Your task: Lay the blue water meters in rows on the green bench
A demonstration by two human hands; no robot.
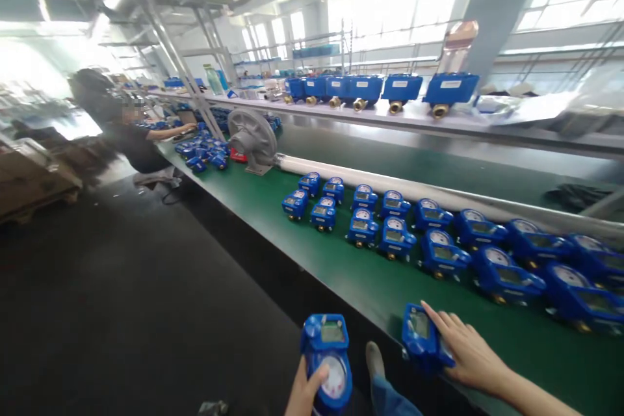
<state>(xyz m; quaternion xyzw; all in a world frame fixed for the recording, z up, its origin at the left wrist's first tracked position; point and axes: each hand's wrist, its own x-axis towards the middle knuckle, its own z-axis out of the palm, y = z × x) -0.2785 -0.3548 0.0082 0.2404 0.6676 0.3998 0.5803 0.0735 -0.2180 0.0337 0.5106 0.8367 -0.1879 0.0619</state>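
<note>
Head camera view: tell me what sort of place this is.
Most likely a factory assembly line for water meters. Rows of identical blue meters lie on a long green belt, more stand on a steel shelf, and a seated co-worker works farther along. The left hand holds one meter.

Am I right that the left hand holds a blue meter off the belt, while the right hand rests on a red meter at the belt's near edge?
Not quite. The head view shows the meter under the right hand is blue, not red. The rest stands: the left hand holds a blue meter off the green belt, and the right-hand one sits at its near edge.
</note>
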